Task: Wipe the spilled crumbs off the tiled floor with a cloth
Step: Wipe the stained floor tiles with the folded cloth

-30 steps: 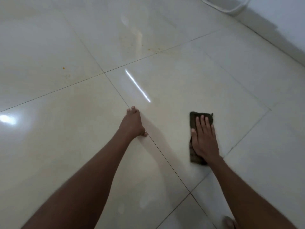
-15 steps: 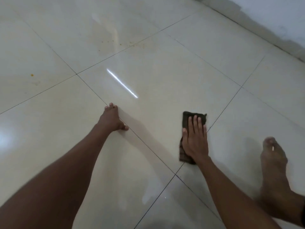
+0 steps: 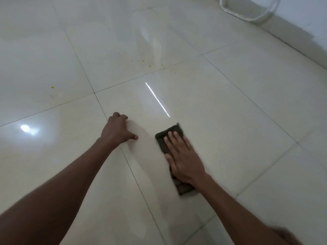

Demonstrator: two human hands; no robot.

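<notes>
A dark folded cloth (image 3: 165,137) lies flat on the glossy cream tiled floor (image 3: 221,106). My right hand (image 3: 184,158) presses down on it, palm flat, fingers together and pointing away from me. My left hand (image 3: 117,129) rests on the floor to the cloth's left, fingers curled on a grout line, holding nothing. Small orange crumbs (image 3: 150,65) are scattered on the tile further ahead. One lone crumb (image 3: 52,87) sits far to the left.
A white wall (image 3: 304,16) runs along the upper right. A white curved object (image 3: 247,13) stands against it at the top. A foot (image 3: 286,236) shows blurred at the bottom right corner. Light glare (image 3: 27,129) reflects off the left tile.
My right hand and the cloth have turned and slid left, closer to my left hand. The view has shifted; the foot at the right has dropped to the bottom corner.
</notes>
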